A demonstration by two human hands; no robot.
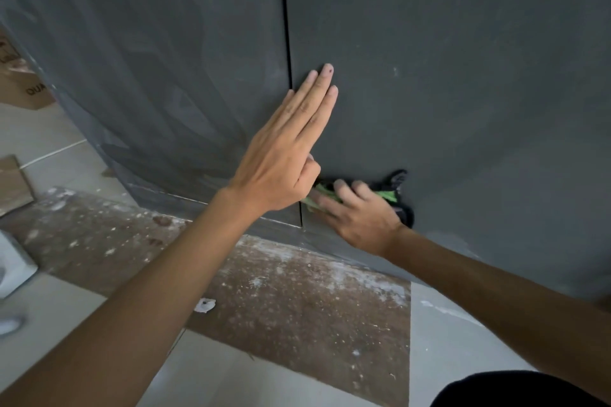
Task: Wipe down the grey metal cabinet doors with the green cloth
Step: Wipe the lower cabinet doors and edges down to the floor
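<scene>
A bunched green-and-black cloth (391, 196) sits against the right grey cabinet door (463, 76), low down beside the seam.
</scene>
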